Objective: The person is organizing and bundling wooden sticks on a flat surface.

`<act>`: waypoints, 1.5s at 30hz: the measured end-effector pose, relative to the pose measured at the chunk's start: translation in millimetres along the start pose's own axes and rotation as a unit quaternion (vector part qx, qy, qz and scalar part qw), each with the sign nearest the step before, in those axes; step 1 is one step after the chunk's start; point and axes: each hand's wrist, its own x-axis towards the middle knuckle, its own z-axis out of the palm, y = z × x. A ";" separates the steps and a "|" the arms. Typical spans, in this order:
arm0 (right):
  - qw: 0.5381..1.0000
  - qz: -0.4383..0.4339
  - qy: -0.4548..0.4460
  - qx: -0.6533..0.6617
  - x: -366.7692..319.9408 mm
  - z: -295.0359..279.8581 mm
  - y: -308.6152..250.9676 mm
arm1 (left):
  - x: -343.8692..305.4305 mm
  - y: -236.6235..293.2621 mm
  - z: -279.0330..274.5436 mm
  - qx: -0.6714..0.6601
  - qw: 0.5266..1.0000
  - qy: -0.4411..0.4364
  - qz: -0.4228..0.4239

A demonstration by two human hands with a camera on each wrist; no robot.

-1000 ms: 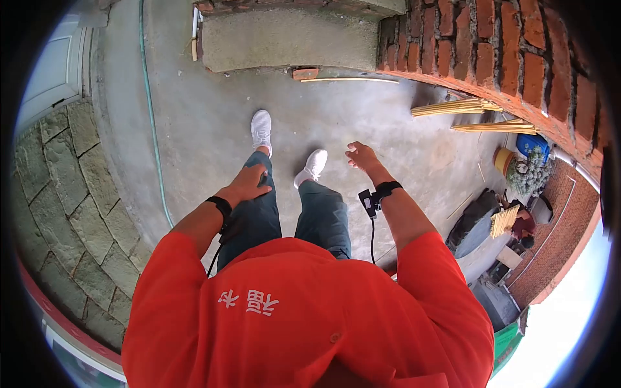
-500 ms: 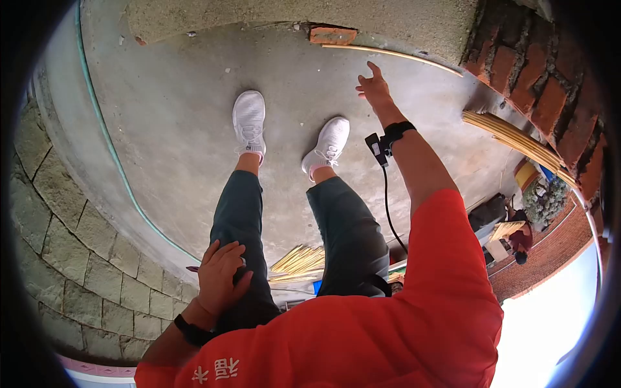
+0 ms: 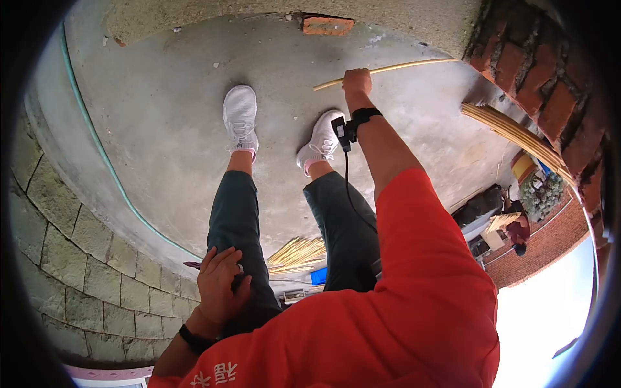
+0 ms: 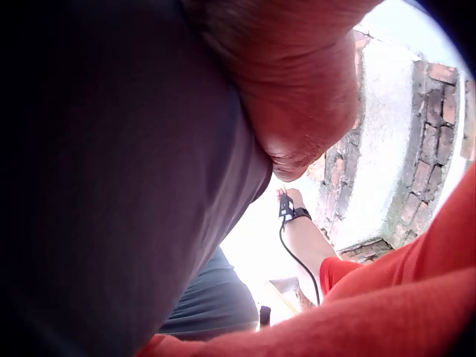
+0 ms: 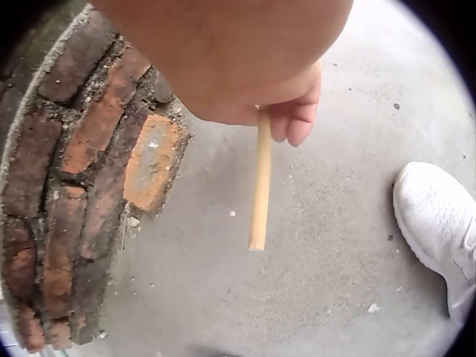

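My right hand (image 3: 357, 83) grips a thin pale wooden stick (image 3: 414, 63) near one end, low over the concrete ahead of my right shoe. In the right wrist view the stick's short cut end (image 5: 259, 201) pokes out below the curled fingers (image 5: 300, 128). Its longer part runs off toward the brick corner in the head view. On my left leg rests my left hand (image 3: 220, 281), fingers fairly straight against the dark trousers. The left wrist view shows that hand (image 4: 305, 89) close up, pressed to the cloth.
A loose red brick (image 3: 328, 26) lies by the concrete step. Bundled sticks (image 3: 517, 139) lean along the brick wall at right. More sticks (image 3: 297, 254) lie behind my legs. A green hose (image 3: 97, 152) runs along the left, beside stone blocks. Another person (image 3: 517, 229) is at far right.
I have bent forward. My right hand reached out to the stick on the ground, took hold of it, and drew its near end toward my feet. My left hand settled on the left leg.
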 end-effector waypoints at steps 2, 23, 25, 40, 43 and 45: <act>0.994 -0.078 -0.058 0.046 -51.7 -38.8 11.1 | 1.1 1.1 3.1 0.019 0.999 0.004 -0.028; 0.672 0.250 -0.313 0.623 -496.0 -241.7 393.5 | 18.6 36.6 -59.5 0.059 0.998 -0.038 0.000; 0.690 0.248 -0.288 0.616 -532.3 -225.5 385.9 | 21.5 39.2 -96.4 0.085 0.995 -0.054 -0.008; 0.758 0.307 -0.283 0.501 -668.2 -79.0 306.0 | -64.8 33.8 -240.4 0.317 0.929 -0.071 -0.176; 0.883 -0.037 -0.369 0.287 -649.7 -22.6 308.7 | -46.7 86.1 -209.8 0.262 0.951 -0.094 -0.134; 0.863 0.041 -0.327 0.382 -669.9 -0.1 317.8 | -34.7 122.4 -194.1 0.199 0.966 -0.125 -0.109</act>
